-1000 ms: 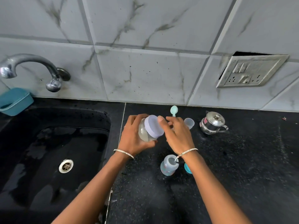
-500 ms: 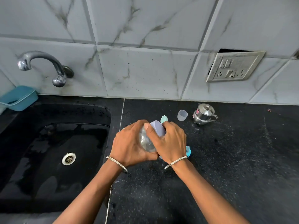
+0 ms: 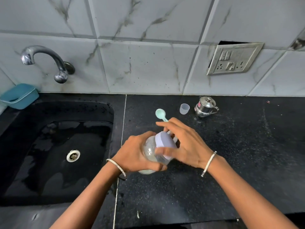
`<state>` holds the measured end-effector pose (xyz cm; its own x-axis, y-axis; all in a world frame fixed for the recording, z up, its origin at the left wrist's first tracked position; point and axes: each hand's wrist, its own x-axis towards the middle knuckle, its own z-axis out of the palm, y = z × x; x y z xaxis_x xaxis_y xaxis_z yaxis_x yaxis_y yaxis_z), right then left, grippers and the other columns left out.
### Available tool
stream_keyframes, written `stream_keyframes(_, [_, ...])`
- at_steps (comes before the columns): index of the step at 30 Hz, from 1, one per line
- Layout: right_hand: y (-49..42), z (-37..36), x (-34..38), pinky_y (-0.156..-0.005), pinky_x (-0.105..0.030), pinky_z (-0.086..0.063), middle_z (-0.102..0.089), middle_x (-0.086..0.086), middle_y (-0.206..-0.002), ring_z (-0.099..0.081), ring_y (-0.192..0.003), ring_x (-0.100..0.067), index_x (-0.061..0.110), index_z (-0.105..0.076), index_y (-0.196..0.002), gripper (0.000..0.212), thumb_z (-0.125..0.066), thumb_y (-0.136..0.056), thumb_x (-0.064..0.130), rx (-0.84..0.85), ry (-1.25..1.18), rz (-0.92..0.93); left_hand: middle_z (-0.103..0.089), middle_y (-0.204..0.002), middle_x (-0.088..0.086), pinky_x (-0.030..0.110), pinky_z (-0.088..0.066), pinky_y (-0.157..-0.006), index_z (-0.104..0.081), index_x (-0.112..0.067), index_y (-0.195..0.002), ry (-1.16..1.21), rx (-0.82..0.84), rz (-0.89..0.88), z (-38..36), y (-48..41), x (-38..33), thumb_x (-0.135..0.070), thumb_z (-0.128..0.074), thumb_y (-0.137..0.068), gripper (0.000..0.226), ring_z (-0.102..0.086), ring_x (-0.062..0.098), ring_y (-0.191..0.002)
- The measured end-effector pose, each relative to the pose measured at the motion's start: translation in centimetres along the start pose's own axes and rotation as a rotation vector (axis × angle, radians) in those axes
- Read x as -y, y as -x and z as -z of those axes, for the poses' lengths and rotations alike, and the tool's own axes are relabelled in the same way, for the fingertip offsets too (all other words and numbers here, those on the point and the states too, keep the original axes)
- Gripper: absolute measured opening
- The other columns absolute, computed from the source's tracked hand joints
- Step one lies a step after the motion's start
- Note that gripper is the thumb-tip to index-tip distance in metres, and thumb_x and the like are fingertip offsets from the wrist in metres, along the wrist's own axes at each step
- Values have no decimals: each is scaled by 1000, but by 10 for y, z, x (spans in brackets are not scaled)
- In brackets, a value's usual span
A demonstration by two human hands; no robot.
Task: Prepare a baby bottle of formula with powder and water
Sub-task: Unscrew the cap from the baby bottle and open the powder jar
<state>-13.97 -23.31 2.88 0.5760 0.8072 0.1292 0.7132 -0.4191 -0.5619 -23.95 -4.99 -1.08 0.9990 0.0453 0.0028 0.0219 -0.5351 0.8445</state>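
- the left hand (image 3: 134,154) is wrapped around the clear body of the baby bottle (image 3: 149,150), fingers curled under it and thumb over the top; it holds the bottle above the black counter (image 3: 214,179), just right of the sink edge
- the bottle is tilted, its capped end pointing up and away to the right; something pale and milky sits at its low end near the left palm
- the right hand (image 3: 186,146) is closed over the lavender cap (image 3: 165,143) on the bottle's neck; the thumb presses on the near side of the cap and the other fingers arch over the far side, the index finger stretched out furthest
- each wrist wears a thin silver bangle (image 3: 208,163)
- a mint green spoon (image 3: 159,113) lies on the counter beyond the hands, bowl end towards the wall; its handle runs under the right fingers
- a small translucent cup (image 3: 184,108) stands upright near the wall, and just beside it on the right a little steel pot (image 3: 205,106) with a lid and side handle
- the black sink (image 3: 99,113) fills the left side, wet in patches, with a metal drain (image 3: 73,155) in its floor
- a curved tap (image 3: 44,61) comes out of the marbled wall tiles above the sink; a teal tray (image 3: 19,95) sits at the sink's far left corner
- a switch and socket plate (image 3: 234,58) hangs crooked on the wall at the right
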Motion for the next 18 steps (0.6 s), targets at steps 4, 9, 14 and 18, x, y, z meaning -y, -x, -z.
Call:
stream_keyframes(4, [11, 3, 14, -79, -47, -59, -65, 3, -89, -70, -75, -17, 19, -71, -94, 91, -18, -81, 92, 84, 4, -447, -69, -106, -17, 32, -54, -74, -51, -40, -119, -458, -64, -23, -5, -2, -9, -72, -77, -47, 82, -68, 13, -93])
stream_keyframes(9, [15, 14, 7, -60, -26, -60, -74, 2, -95, -75, -70, -13, 21, -72, -103, 49, -77, -77, 63, 163, -388, -533, -69, -103, -17, 37, -58, -77, -51, -41, -116, -405, 27, -8, -11, -10, -14, -73, -75, -46, 80, -69, 14, -91])
stream_keyframes(14, [22, 39, -17, -94, -37, -56, -53, 20, -124, -55, -120, -7, 41, -61, -120, 75, -98, -55, 39, 314, -201, -110, -74, -97, -12, 33, -59, -80, -64, -32, -106, -19, 316, 37, -8, -19, -17, -50, -87, -50, 63, -71, 7, -89])
stream_keyframes(18, [24, 50, -23, -94, -39, -54, -45, 19, -130, -51, -123, -7, 37, -55, -128, 76, -92, -62, 23, 346, -104, 76, -75, -109, 0, 35, -58, -89, -65, -22, -115, 224, 437, 70, -14, -28, -17, -32, -88, -60, 61, -72, 19, -102])
